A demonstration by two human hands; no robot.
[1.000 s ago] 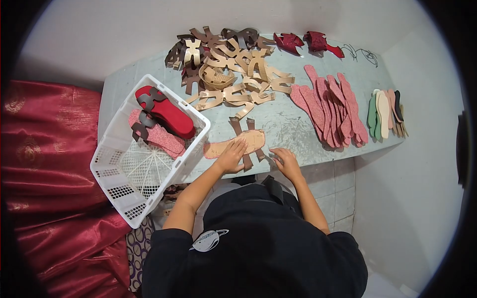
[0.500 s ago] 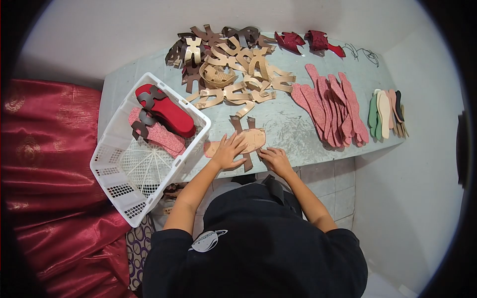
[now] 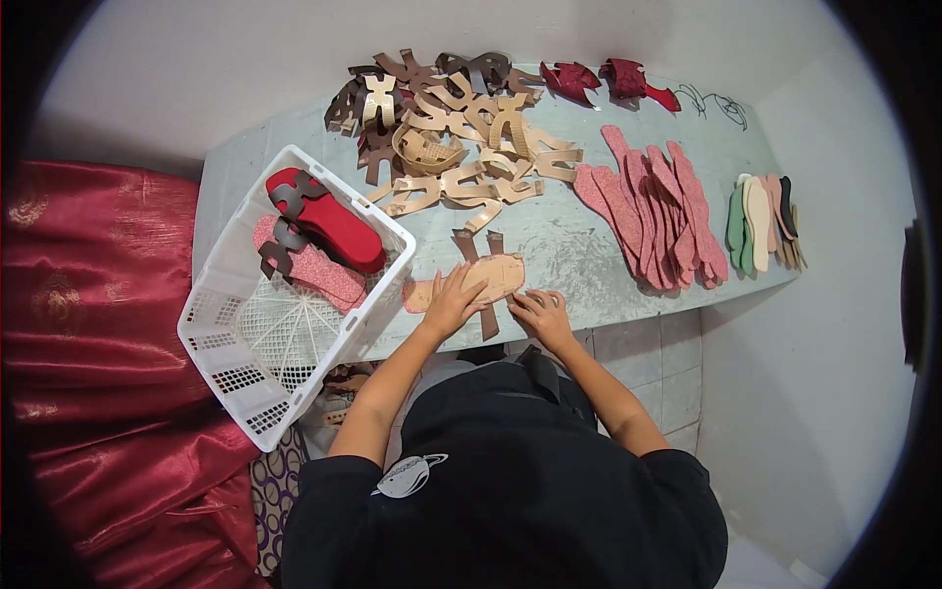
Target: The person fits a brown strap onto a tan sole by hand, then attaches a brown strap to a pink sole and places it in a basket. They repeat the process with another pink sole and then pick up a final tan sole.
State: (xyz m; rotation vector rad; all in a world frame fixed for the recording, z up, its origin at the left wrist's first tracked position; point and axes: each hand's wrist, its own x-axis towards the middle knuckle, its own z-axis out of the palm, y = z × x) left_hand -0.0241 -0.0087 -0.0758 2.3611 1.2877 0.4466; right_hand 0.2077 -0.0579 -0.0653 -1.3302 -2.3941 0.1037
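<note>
A tan-backed insole (image 3: 505, 275) lies on the table's front part over a dark brown upper strap (image 3: 489, 322), whose ends stick out above and below it. Pressed flat on the insole's middle is my left hand (image 3: 451, 304), its fingers stretched out and open. At the insole's lower right edge, my right hand (image 3: 542, 318) is closed, fingertips and thumb on a brown strap end that they largely hide.
A white plastic basket (image 3: 400, 231) at the left holds a red sole, pink insoles and brown straps. Beige and brown straps (image 3: 461, 182) are heaped behind my hands. Pink glittery insoles (image 3: 653, 216), coloured soles (image 3: 756, 226) and dark red uppers (image 3: 628, 79) lie to the right.
My left hand's fingers have shifted slightly on the insole. My right hand has moved a touch at the strap end. The insole stays in place.
</note>
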